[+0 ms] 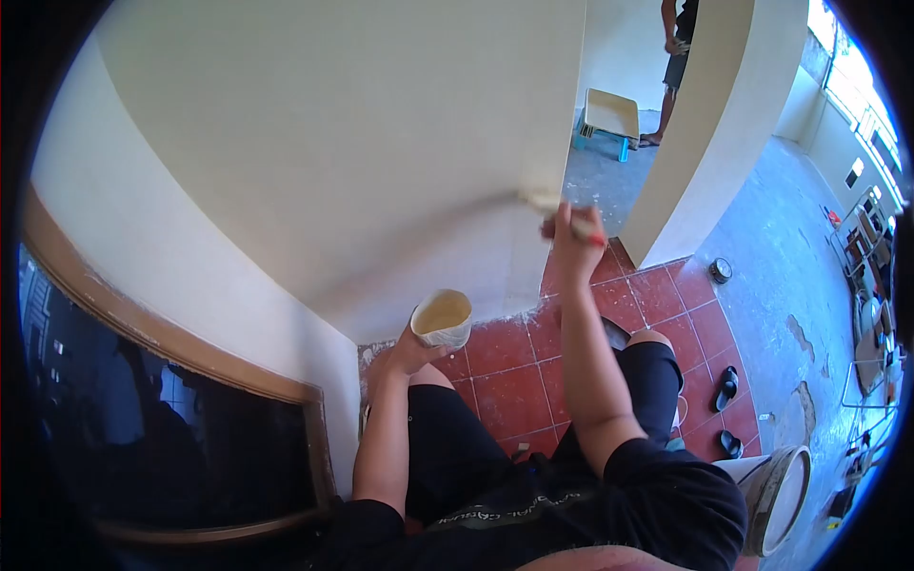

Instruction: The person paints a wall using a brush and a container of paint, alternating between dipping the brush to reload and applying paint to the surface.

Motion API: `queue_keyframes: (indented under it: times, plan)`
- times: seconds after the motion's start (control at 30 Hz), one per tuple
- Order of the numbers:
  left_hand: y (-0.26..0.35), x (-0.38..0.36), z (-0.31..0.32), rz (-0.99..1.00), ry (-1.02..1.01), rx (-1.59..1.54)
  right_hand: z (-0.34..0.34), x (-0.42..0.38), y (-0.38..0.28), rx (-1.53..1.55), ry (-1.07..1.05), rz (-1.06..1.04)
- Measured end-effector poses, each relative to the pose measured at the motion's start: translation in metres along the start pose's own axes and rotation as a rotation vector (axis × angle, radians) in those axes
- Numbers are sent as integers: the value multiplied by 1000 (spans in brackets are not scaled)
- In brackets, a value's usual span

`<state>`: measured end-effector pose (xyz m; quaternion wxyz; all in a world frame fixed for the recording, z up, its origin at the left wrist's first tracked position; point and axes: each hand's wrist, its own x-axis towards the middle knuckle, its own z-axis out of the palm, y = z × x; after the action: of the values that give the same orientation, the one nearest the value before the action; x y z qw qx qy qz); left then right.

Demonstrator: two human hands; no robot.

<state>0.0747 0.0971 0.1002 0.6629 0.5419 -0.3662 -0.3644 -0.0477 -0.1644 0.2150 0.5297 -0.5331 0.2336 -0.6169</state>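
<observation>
My right hand (576, 238) is closed around the handle of a paintbrush (541, 200), whose red handle end sticks out below the fist. The pale bristles point left and are at or very near the cream wall (362, 143), close to its right-hand edge. Lower and to the left, my left hand (411, 352) grips a paint cup (442, 319) from the side. The cup is tilted slightly so its opening faces me, and cream paint coats its inside. My left fingers are partly hidden behind the cup.
Red floor tiles (514, 381) lie below, with black sandals (726, 388) at right. A large bucket (783, 500) stands by my right side. A wood-framed dark window (190, 438) is at left. Beyond the pillar (690, 143), another person (676, 67) stands near a paint tray (611, 114) on a blue stool.
</observation>
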Motion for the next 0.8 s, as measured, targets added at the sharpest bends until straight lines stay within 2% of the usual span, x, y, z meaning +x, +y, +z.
queue_keyframes:
  times: [0.03,0.1,0.17,0.2,0.23,0.3,0.33,0.4,0.47,0.5,0.57,0.63,0.67,0.77,0.8]
  plan:
    - [-2,1,0,-7,3,1,10,23,-19,-91,-9,-46]
    - [-9,2,-2,-2,-50,15,33,69,-56,-456,129,-445]
    - [-4,4,3,10,-62,10,55,96,-101,-287,93,-306]
    - [-2,3,6,29,-72,2,59,107,-116,-334,79,-385]
    - [2,3,8,20,-66,-1,62,104,-137,-157,24,-260]
    - [8,3,12,30,-74,-42,64,92,-161,200,-26,-306]
    - [4,5,10,56,-87,-38,63,90,-155,195,-30,-299]
    - [1,4,7,34,-64,-15,57,82,-125,206,-39,-431]
    - [3,3,10,-7,-34,-33,44,61,-69,105,-64,-415]
    - [1,3,9,-13,-33,-29,32,46,-36,-58,-58,-428]
    - [-6,5,6,62,-2,50,7,5,28,-127,-83,-276]
    - [-5,5,4,31,-45,8,-21,-34,91,-254,-93,-151]
    - [-5,5,5,8,-89,-37,-30,-55,93,-261,-107,9]
    - [4,5,13,65,-93,-17,-45,-81,112,-211,-49,129]
    - [12,4,18,55,-75,10,-41,-73,105,-268,-29,26]
